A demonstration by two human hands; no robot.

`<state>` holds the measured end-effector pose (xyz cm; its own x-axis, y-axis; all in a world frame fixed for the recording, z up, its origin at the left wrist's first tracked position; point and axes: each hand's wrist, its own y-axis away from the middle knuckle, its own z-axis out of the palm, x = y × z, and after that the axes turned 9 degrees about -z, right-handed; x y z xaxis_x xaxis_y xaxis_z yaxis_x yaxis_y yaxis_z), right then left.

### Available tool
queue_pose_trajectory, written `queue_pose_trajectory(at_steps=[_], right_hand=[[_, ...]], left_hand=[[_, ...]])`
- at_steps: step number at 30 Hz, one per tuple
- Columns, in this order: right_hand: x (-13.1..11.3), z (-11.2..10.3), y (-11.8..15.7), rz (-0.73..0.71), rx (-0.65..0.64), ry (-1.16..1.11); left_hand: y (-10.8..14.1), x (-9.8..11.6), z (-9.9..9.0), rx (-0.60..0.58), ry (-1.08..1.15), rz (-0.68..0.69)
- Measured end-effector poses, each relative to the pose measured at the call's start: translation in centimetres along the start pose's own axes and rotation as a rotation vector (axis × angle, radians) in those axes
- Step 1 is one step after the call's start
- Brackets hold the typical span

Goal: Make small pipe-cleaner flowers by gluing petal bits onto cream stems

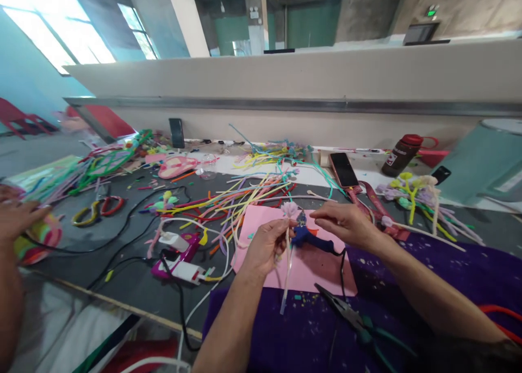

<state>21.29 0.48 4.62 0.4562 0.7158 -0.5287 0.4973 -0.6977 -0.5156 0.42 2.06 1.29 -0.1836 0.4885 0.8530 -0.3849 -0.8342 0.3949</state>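
Flower [290, 209] pinched in L hand [269, 245]; R hand [346, 223], can't tell; glue gun [314, 240] btwn, pliers [353, 316] nr.

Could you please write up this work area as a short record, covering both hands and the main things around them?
Left hand: pinching a pale flower just below its head
Right hand: raised beside the glue gun; whether it holds anything is unclear
Under the glue gun: pink paper
Nearer the person: pliers on a purple cloth
Beyond the right hand: phone, bottle
Left of the paper: power strip with white plugs
Far left: another person's hand
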Motion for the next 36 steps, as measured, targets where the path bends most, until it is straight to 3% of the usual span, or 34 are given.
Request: queue_pose_trajectory(at_steps=[6,12,19,30,36], right_hand=[[-0.9,4.0,0.1,0.413,0.066,-0.655],[-0.9,6.1,0.4,0.511,0.115,-0.925],[-0.8,6.4,0.3,0.501,0.140,-0.894],[-0.4,6.0,0.1,0.447,0.255,-0.607],[-0.4,5.7,0.2,0.441,0.281,-0.593]], left_hand=[[-0.4,-0.8,0.5,0.050,0.064,0.078],[-0.6,-1.7,1.2,0.062,0.122,0.096],[-0.4,-1.7,1.7,0.070,0.069,0.141],[-0.6,-1.5,0.5,0.037,0.011,0.068],[-0.4,-1.2,0.6,0.044,-0.048,0.050]])
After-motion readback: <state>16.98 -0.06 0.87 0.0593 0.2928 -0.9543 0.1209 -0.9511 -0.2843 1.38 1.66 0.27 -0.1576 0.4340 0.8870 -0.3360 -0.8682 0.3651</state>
